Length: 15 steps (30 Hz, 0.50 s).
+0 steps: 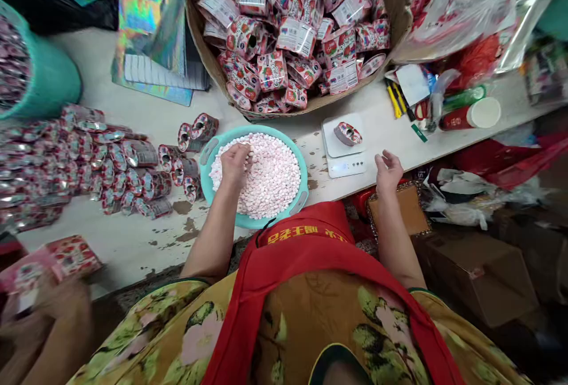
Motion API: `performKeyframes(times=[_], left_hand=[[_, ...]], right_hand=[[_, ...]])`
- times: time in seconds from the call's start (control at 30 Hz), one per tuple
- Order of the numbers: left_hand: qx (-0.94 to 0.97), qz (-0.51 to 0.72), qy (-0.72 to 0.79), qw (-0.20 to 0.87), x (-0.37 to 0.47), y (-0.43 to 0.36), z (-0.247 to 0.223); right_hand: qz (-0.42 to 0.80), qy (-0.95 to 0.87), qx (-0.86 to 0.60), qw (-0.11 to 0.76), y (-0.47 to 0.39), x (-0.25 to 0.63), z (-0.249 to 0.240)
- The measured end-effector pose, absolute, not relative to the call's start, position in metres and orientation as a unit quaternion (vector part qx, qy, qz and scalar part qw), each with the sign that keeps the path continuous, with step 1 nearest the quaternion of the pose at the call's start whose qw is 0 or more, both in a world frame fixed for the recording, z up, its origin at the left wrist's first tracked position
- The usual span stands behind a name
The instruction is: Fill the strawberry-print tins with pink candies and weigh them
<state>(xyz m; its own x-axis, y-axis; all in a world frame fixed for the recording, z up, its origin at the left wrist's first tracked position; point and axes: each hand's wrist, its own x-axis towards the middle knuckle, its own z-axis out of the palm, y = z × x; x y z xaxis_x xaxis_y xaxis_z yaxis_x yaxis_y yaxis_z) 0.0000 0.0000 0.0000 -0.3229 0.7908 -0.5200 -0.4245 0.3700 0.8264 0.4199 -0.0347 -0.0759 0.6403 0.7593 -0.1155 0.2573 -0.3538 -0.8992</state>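
My left hand (235, 164) is over a turquoise basin (303, 163) filled with small pale pink and white candies (273, 175). Its fingers are curled together around some candies at the basin's upper left. My right hand (389, 170) is held in the air to the right of a white digital scale (346, 166), fingers apart and nothing in them. On the scale's plate sits one small red-and-white printed packet (348, 134), apart from my right hand.
A cardboard box (202, 48) of printed strawberry packets stands behind the basin. Rows of packets (110, 166) cover the left. A turquoise bucket (57, 77) is beyond them. Cutters (394, 100) and a paper cup (474, 114) lie right. A co-worker's hands (62, 302) hold a pink box, lower left.
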Motion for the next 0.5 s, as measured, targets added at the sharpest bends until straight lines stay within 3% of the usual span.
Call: performKeyframes(times=[0.2, 0.33, 0.5], left_hand=[[0.076, 0.533, 0.521, 0.662, -0.010, 0.009, 0.011], [0.000, 0.549, 0.512, 0.661, -0.005, 0.014, 0.016], [-0.079, 0.467, 0.542, 0.695, 0.003, 0.014, 0.014]], right_hand=[[0.282, -0.319, -0.781, 0.457, -0.039, 0.417, -0.083], [0.301, -0.339, -0.756, 0.472, -0.016, 0.407, -0.091], [0.298, -0.399, -0.729, 0.470, 0.021, 0.386, -0.099]])
